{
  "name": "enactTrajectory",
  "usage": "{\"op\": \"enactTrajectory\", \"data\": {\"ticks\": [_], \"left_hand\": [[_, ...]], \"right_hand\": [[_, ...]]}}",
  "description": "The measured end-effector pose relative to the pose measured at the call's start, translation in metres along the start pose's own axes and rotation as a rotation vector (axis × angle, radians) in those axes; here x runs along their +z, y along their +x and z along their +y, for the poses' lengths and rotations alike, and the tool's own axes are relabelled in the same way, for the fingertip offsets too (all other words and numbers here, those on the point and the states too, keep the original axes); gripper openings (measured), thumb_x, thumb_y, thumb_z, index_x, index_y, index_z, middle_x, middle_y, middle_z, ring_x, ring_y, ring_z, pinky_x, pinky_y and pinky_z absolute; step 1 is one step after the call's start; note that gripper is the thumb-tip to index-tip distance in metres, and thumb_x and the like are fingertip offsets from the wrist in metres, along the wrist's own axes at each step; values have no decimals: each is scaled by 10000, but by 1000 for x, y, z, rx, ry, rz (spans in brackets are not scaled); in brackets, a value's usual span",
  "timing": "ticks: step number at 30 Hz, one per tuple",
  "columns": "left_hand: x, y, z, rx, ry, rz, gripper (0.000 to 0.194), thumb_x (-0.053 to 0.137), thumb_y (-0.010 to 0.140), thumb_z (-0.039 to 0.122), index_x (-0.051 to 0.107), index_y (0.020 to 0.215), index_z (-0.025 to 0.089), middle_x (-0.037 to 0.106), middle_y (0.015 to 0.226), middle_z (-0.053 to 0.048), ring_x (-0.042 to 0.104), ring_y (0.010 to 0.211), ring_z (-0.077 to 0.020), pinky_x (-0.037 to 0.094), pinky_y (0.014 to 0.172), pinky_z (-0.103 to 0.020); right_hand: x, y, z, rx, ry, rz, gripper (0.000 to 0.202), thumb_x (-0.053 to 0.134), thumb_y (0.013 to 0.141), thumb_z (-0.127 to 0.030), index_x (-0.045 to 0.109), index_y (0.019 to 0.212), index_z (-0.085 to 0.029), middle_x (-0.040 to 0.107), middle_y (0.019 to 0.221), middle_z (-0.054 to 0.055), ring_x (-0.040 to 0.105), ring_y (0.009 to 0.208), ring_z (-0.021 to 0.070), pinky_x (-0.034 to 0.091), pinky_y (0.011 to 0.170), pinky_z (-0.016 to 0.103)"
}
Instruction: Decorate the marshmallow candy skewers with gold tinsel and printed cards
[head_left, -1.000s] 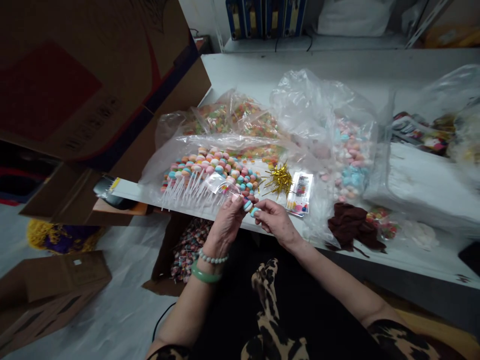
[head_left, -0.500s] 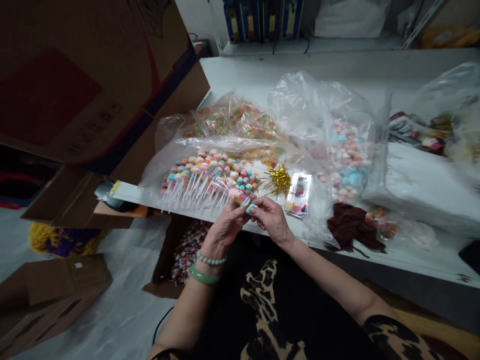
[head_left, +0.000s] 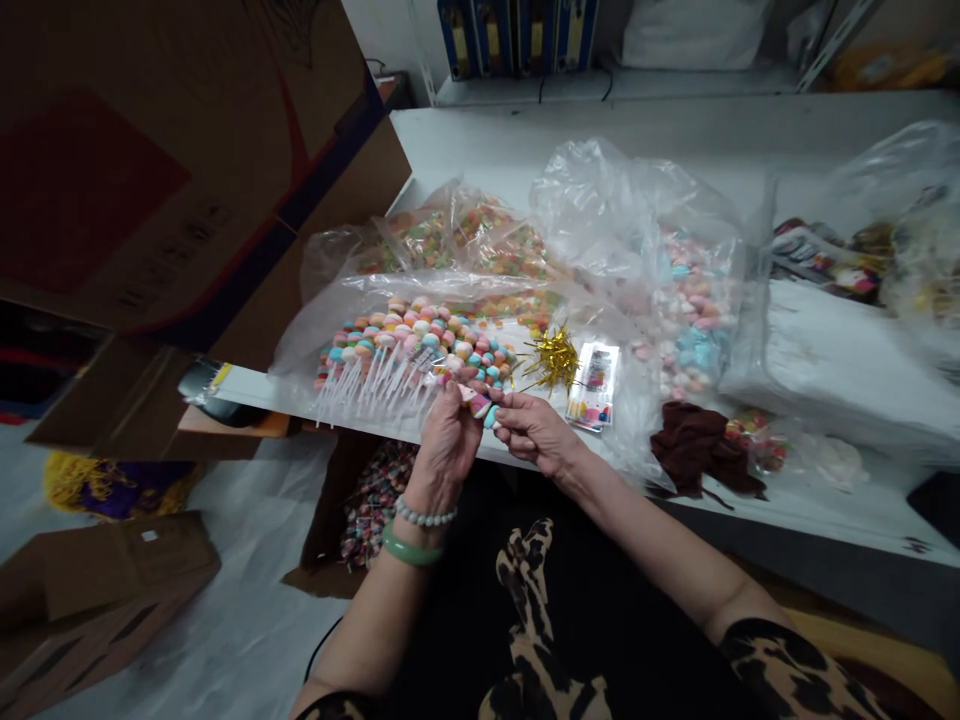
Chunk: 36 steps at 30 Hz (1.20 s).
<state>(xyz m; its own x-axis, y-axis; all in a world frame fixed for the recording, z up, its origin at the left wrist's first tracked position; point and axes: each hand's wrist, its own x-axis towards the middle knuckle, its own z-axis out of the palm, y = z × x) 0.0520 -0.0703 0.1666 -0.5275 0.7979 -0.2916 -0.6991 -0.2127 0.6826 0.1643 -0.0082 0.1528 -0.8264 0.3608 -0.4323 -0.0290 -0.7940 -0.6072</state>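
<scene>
My left hand [head_left: 452,432] is closed on a small printed plastic bag [head_left: 474,399] with pink and white on it. Right beside it, my right hand [head_left: 538,430] pinches a blue-and-white marshmallow candy [head_left: 491,416] against the near side of the bag. Part of the bag is hidden by my fingers. Beyond my hands lie rows of marshmallow lollipops [head_left: 397,345] with white sticks pointing at me. A bunch of gold twist ties [head_left: 555,358] lies behind my right hand, next to a stack of flat printed bags [head_left: 594,386].
Large clear bags hold orange-green gummies [head_left: 487,230] and pastel marshmallows [head_left: 697,330]. A brown cloth [head_left: 690,445] lies at the right. A big carton [head_left: 187,170] stands at the left. Below the table edge, an open box holds wrapped candies [head_left: 375,505].
My left hand has turned more upright and the printed bag now shows between my hands. My right hand has shifted slightly left with the candy. The view has moved a little.
</scene>
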Motion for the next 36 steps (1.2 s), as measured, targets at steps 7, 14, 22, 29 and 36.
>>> {"op": "enactTrajectory", "data": {"ticks": [7, 14, 22, 29, 36], "left_hand": [[-7, 3, -1, -44, 21, 4, 225, 757, 764, 322, 643, 865, 157, 654, 763, -7, 621, 713, -109, 530, 723, -239], [-13, 9, 8, -63, -14, 26, 243, 729, 791, 355, 649, 862, 137, 684, 829, -37, 667, 844, -173, 523, 903, -380], [-22, 3, 12, -80, 116, -157, 354, 785, 714, 425, 678, 904, 145, 701, 854, -53, 677, 873, -203, 523, 919, -397], [-14, -6, 7, -151, 64, -137, 341, 680, 799, 499, 655, 899, 174, 648, 766, -13, 654, 770, -156, 537, 857, -347], [-20, -1, 21, -116, 143, -85, 315, 749, 763, 391, 681, 975, 169, 706, 1029, -70, 668, 980, -210, 513, 927, -366]], "right_hand": [[1, 0, 10, -34, -139, 41, 302, 645, 762, -343, 525, 1000, -200, 595, 599, -58, 310, 319, 28, 181, 323, 152], [-8, -15, 24, -599, -1029, 370, 79, 573, 805, -245, 599, 740, -209, 605, 702, 1, 557, 689, 139, 416, 662, 251], [-22, -5, 11, 128, -91, -69, 132, 640, 736, -217, 515, 751, -177, 441, 505, -96, 141, 347, 14, 88, 332, 156], [-10, -1, 24, 271, 384, -359, 152, 588, 808, -137, 446, 769, -172, 421, 544, -118, 78, 347, -11, 102, 312, 91], [-9, -5, 19, -35, -105, 87, 173, 673, 716, -261, 528, 731, -168, 476, 490, -86, 211, 330, 7, 91, 330, 147]]}}
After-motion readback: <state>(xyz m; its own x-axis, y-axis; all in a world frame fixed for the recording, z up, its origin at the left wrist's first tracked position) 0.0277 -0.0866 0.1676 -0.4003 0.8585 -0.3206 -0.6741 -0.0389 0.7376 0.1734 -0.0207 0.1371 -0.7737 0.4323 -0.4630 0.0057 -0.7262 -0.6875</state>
